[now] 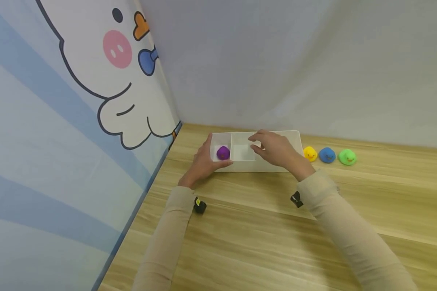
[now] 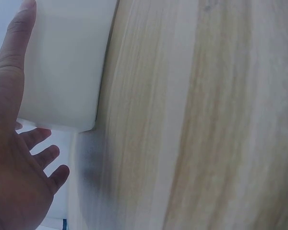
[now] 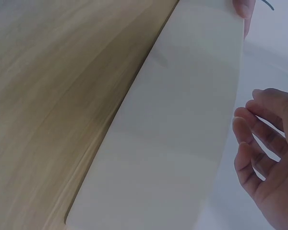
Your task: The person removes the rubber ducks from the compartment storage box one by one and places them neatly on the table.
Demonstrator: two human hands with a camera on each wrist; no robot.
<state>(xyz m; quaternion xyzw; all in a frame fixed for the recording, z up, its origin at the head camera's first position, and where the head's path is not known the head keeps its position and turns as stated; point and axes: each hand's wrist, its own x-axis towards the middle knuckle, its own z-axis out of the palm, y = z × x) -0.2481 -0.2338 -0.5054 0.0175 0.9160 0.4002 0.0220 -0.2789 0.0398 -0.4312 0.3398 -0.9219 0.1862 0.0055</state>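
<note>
A long white divided box [image 1: 266, 166] stands on the wooden table by the back wall. Its left compartment holds a purple rubber duck [image 1: 223, 153]. My left hand [image 1: 203, 161] grips the box's left end, the thumb along the front rim and the fingers round the far side. Over the middle of the box hovers my right hand [image 1: 274, 148], fingers loosely bent, thumb apart from them and nothing between. In the right wrist view those fingers [image 3: 252, 127] are also free of any object. Part of the box's right side is hidden beneath this hand.
Right of the box, a yellow duck [image 1: 310, 154], a blue duck [image 1: 327, 155] and a green duck [image 1: 347, 157] sit in a row. A pale curtain-like wall [image 1: 295, 72] rises behind, and a cartoon-printed panel [image 1: 76, 141] borders the table's left edge.
</note>
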